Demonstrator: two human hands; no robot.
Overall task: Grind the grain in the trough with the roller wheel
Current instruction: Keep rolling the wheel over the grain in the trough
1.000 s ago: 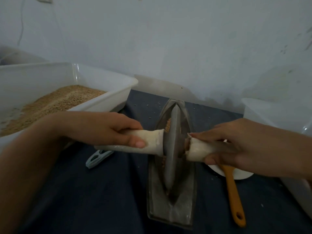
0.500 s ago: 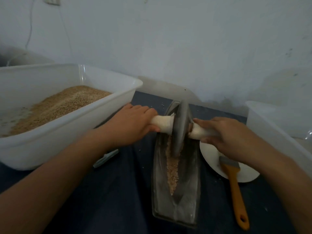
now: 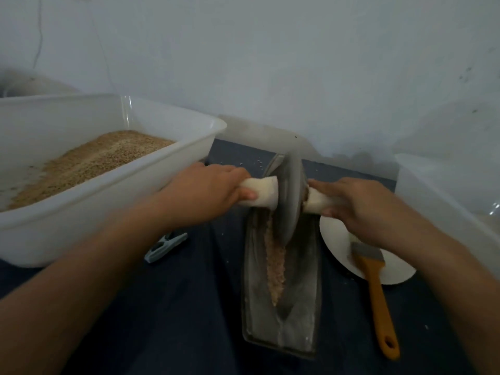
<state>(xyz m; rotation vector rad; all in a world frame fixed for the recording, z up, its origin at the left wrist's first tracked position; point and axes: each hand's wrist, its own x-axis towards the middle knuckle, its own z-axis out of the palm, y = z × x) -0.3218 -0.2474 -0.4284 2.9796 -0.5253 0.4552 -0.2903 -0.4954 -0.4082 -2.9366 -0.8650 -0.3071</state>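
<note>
A long, boat-shaped grey metal trough is seen on a dark blue cloth-covered table, running from 6 toward 12 o'clock. A thin, dull grey metal roller wheel is stood upright on edge in the trough's far end. A pale, cloth-wrapped axle handle is fitted through it. The left end of this handle is gripped by the left hand, fingers curled over and thumb beneath; the right end is wrapped by the curled fingers of the right hand. A coarse, tan streak of crushed grain is laid along the groove at 6 o'clock of the wheel. At 9 o'clock, a translucent white plastic tub is part-filled with sandy whole grain. At 3 o'clock, a round white plate is overlain by an orange-handled brush. A pale teal plastic clip is lying beside the tub.
</note>
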